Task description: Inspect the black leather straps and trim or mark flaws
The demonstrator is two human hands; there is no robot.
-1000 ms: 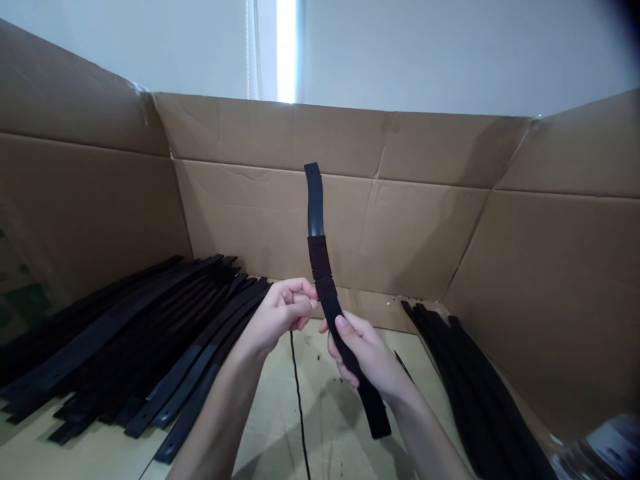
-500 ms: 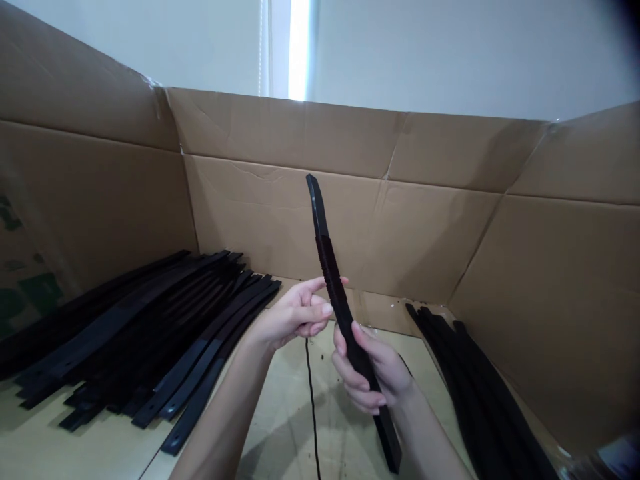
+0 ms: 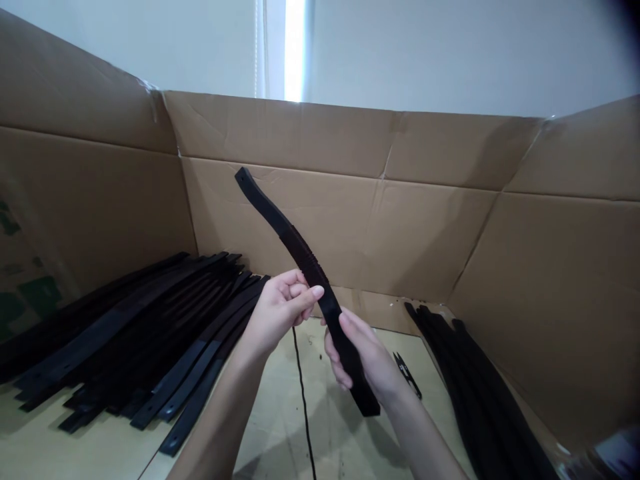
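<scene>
I hold a long black strip (image 3: 280, 223) up in front of me, its top end leaning to the upper left. Dark cord is wound around its middle section. My right hand (image 3: 363, 357) grips the strip's lower part. My left hand (image 3: 280, 310) pinches at the strip's wound section, with a thin black cord (image 3: 303, 400) hanging down from it to the table.
A large pile of black strips (image 3: 135, 333) lies at the left. A smaller bundle of black strips (image 3: 475, 393) lies at the right. Small black snips (image 3: 407, 375) rest beside my right wrist. Cardboard walls (image 3: 350, 200) enclose the table on three sides.
The strip has tilted from nearly upright to leaning left, and my right hand has shifted up it. My left hand stays at the wound section.
</scene>
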